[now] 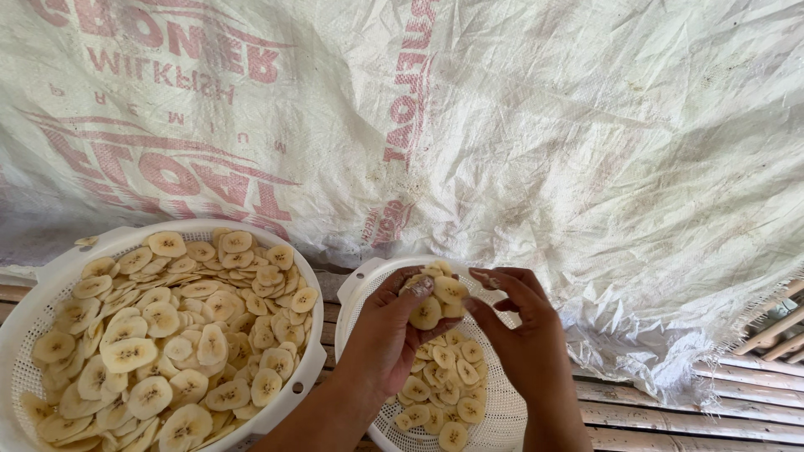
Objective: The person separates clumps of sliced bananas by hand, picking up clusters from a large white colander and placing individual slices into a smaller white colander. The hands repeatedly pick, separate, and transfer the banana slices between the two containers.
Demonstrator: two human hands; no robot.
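Note:
My left hand [387, 331] holds a small stack of pale yellow banana slices [437, 300] above a white perforated colander [357, 293]. My right hand [521, 335] is beside it, its fingertips touching the stack's right side at a slice. More banana slices [440, 387] lie in the bottom of that colander. To the left stands a larger white colander [55, 266] heaped with many banana slices [167, 335].
A crumpled white woven plastic sheet with red print [502, 125] spreads across the whole upper view. Wooden slats [687, 418] form the surface at lower right, with a frayed sheet edge lying on them.

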